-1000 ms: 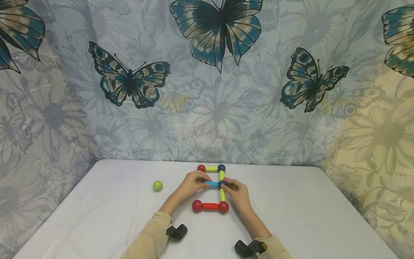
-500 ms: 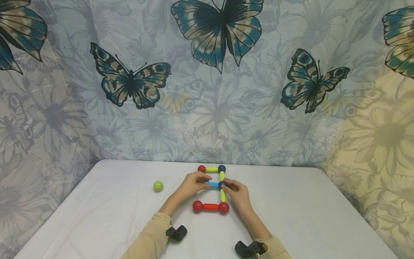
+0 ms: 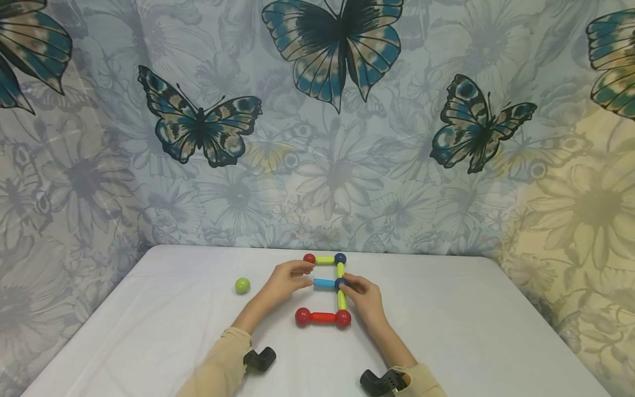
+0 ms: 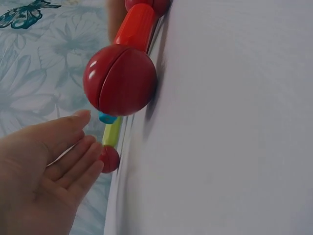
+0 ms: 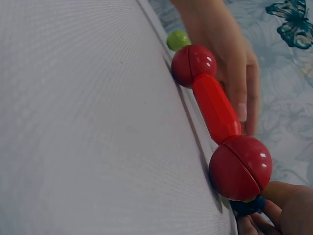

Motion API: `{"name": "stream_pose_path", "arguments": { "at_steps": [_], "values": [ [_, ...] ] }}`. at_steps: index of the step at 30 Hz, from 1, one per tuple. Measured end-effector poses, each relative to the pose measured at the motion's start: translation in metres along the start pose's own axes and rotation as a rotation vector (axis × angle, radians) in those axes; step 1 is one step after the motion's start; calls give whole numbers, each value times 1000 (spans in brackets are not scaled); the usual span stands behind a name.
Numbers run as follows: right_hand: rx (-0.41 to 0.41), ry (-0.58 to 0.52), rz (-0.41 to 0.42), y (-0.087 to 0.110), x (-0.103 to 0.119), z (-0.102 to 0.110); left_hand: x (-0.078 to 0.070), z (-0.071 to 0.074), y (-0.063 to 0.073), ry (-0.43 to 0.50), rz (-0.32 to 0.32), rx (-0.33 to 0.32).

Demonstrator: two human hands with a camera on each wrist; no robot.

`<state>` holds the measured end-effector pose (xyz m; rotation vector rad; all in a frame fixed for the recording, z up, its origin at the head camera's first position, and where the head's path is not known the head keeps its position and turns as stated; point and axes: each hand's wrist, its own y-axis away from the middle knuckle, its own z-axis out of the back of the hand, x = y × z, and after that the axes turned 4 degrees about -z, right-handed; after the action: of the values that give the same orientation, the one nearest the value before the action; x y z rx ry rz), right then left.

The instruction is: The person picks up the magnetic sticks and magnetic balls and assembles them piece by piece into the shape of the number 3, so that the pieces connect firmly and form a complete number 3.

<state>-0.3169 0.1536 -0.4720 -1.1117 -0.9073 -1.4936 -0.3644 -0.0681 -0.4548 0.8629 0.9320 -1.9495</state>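
A figure of magnetic balls and rods lies on the white table. My right hand [image 3: 366,296] pinches its middle dark blue ball [image 3: 339,282], from which a light blue rod [image 3: 324,283] points left. My left hand [image 3: 284,281] is just off that rod's free end, fingers extended with nothing between them. Yellow-green rods run from the middle ball to a far dark blue ball [image 3: 339,258] and a near red ball [image 3: 343,318]. A red rod [image 3: 323,317] joins the near red ball to another red ball [image 4: 120,80]. A far red ball [image 3: 309,258] sits beyond my left fingertips.
A loose green ball [image 3: 242,285] lies left of my left hand. The white-covered table [image 3: 471,331] ends at a butterfly-patterned cloth backdrop [image 3: 337,182]. Dark wrist devices [image 3: 260,359] sit at both sleeves.
My left hand has let go of the light blue rod and drawn back a little to the left. The rod stays attached to the middle ball. My right hand has not visibly moved.
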Motion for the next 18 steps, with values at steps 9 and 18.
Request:
{"name": "stream_pose_path", "arguments": {
  "at_steps": [9, 18],
  "values": [
    [-8, -16, 5, 0, 0, 2, -4, 25, 15, -26, 29, -52],
    [6, -17, 2, 0, 0, 2, 4, 59, 26, -63, 23, -19]
  ]
}}
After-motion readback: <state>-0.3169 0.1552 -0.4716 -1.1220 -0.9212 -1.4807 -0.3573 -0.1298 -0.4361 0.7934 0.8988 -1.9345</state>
